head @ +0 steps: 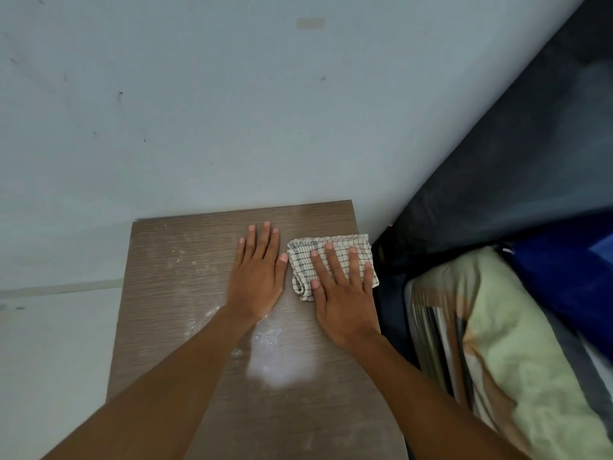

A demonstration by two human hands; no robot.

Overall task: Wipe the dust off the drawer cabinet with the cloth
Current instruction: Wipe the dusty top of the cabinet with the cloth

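- My left hand [257, 277] lies flat on the cabinet top [172, 293], fingers straight and close together, holding nothing.
- My right hand [343, 295] presses flat on the cloth [303, 257], fingers spread and straight.
- Cloth: folded, checked, at the right rear of the top, its right edge at the top's edge.
- White dust patch [278, 360] near me, between my forearms; faint specks to the left.
- Cabinet backs against a pale wall [199, 111]; bedding [517, 360] to its right.
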